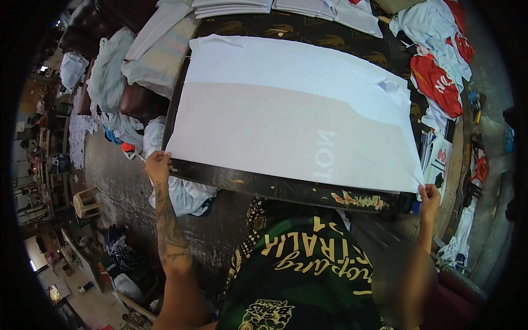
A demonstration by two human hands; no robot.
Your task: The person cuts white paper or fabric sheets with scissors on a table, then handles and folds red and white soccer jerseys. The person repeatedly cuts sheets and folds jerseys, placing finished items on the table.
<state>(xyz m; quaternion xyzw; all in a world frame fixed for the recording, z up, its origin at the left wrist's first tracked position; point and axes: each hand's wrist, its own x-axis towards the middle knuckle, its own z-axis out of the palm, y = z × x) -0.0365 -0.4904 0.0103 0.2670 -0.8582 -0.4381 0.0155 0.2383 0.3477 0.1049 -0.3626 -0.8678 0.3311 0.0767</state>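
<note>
A large white fabric panel point(247, 121) lies spread over a dark patterned table point(242, 180). Pale print shows faintly through it, and a brighter white layer forms its far part. My left hand point(158, 165) pinches the near left corner at the table's edge. At the near right corner, my right hand point(429, 197) grips the cloth between thumb and fingers. Between the two hands the near edge is drawn fairly straight. Small creases show at the far left corner and near the far right corner.
Folded white cloth stacks point(234, 6) line the table's far side. Red and white garments point(437, 82) are heaped at the right, above some papers point(439, 159). Plastic-wrapped bundles point(157, 60) sit at the left. A plastic stool point(87, 202) stands on the floor, far left.
</note>
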